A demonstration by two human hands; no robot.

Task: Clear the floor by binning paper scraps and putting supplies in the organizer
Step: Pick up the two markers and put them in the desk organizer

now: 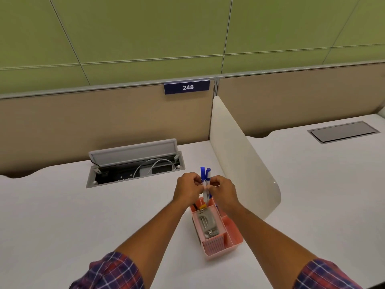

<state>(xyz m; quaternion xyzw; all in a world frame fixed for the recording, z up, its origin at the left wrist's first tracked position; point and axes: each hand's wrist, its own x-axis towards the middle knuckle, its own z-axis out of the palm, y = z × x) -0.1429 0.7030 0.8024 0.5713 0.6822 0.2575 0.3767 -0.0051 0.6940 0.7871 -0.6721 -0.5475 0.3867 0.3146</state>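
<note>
A pink desk organizer [233, 232] stands on the white desk [62, 215], with a metal stapler [208, 223] lying in its long middle compartment. Directly above the organizer's far end, two white pens with blue caps [205, 176] are held upright, caps up, their lower tips at the rim of the far compartment. My left hand [187, 188] pinches the pens from the left and my right hand [224, 192] pinches them from the right. The floor, any paper scraps and any bin are out of view.
A cable hatch [135, 163] with its grey lid raised and white cables inside lies behind my hands to the left. A cream divider panel [239, 155] rises just right of the organizer. Beyond it is a neighbouring desk with a shut hatch [343, 132]. A beige partition bears a "248" plate [187, 86].
</note>
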